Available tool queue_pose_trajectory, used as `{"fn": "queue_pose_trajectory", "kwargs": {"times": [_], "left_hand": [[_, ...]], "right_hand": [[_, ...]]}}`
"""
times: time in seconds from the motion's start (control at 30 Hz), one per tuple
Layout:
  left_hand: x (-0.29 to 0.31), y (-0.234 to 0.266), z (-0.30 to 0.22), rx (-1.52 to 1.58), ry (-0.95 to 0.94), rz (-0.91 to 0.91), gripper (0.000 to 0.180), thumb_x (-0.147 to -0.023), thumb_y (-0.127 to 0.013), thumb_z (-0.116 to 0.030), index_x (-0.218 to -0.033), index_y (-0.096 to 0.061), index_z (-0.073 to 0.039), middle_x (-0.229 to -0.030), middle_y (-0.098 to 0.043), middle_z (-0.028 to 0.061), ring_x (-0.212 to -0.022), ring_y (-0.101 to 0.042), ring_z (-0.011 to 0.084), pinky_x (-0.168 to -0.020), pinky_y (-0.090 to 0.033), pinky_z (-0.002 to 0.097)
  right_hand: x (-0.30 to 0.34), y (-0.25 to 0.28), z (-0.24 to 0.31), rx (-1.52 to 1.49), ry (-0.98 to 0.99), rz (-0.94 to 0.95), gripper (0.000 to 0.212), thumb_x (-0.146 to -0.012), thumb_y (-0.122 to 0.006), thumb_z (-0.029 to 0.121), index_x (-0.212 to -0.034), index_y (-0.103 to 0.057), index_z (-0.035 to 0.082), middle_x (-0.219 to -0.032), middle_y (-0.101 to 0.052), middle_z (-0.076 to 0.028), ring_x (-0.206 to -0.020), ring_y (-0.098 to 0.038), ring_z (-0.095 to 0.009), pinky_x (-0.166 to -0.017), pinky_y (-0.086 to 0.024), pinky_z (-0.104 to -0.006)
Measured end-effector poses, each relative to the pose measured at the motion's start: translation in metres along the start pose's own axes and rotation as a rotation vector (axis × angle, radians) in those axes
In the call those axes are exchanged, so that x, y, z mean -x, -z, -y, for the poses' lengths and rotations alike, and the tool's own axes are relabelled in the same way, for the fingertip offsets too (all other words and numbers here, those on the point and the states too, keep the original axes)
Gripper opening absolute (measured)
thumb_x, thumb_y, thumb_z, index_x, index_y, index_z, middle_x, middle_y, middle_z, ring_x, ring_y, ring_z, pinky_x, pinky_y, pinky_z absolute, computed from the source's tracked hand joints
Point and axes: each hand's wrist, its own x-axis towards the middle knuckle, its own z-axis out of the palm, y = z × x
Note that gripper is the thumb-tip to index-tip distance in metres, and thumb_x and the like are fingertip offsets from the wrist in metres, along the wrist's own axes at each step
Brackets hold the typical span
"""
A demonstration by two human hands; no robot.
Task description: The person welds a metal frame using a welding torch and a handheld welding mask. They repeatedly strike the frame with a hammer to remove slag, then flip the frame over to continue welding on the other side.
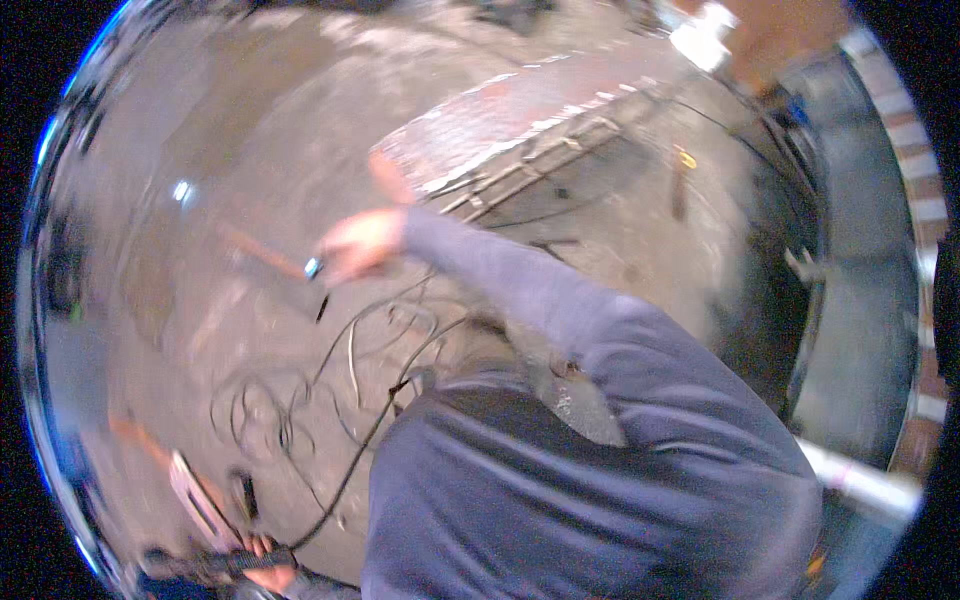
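Note:
My right arm in a grey-blue sleeve reaches across the middle, over the floor [260, 320]. My right hand [360, 248], smeared by motion, has its fingers drawn together around something small with a pale blue end [313, 268]; its kind is unclear. A thin black piece [322, 308] shows just below that hand. At the lower left my left hand [265, 562] is closed around a dark handle [215, 562], from which a black cable [350, 485] runs. Beside that handle is a pale, long, narrow frame [200, 505], too blurred to name.
A long rusty metal beam [520, 105] with pale, ragged edges lies beyond my right hand. Bars like a ladder [540, 160] run along its near side. Thin looped cables [285, 420] lie on the floor. A yellow-ended tool [682, 175] and a white pipe [860, 480] are at right.

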Motion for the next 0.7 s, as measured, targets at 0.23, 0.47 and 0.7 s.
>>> {"fn": "queue_pose_trajectory", "kwargs": {"times": [0.23,0.47,0.7], "left_hand": [[-0.057,-0.079,0.033,-0.305,0.031,-0.235,0.045,-0.095,-0.041,-0.034,-0.124,-0.047,0.0,-0.11,-0.058,0.0134,-0.087,-0.057,0.024,-0.072,-0.055,0.0348],[-0.071,-0.02,0.043,0.247,0.2,0.264,0.025,-0.094,-0.044,-0.038,-0.095,-0.061,-0.02,-0.077,-0.049,0.0047,-0.058,-0.046,0.015,-0.057,-0.037,0.0305],[-0.086,-0.001,0.035,0.258,0.088,0.262,0.025,-0.096,-0.04,-0.035,-0.105,-0.061,-0.023,-0.081,-0.052,0.0071,-0.058,-0.048,0.016,-0.056,-0.039,0.0311]], "right_hand": [[-0.256,0.035,0.075,0.049,-0.039,0.328,0.041,-0.087,-0.061,0.034,-0.113,-0.057,0.002,-0.079,-0.06,-0.007,-0.071,-0.057,-0.013,-0.062,-0.048,-0.0304],[-0.267,0.063,0.012,-0.234,-0.311,0.525,0.034,-0.089,-0.058,0.034,-0.105,-0.06,0.004,-0.077,-0.06,-0.006,-0.071,-0.056,-0.012,-0.059,-0.046,-0.0297],[0.067,-0.005,-0.069,-0.858,-1.07,-0.288,0.019,-0.092,-0.055,0.026,-0.093,-0.053,0.007,-0.079,-0.057,-0.004,-0.067,-0.055,-0.017,-0.06,-0.046,-0.0335]]}}
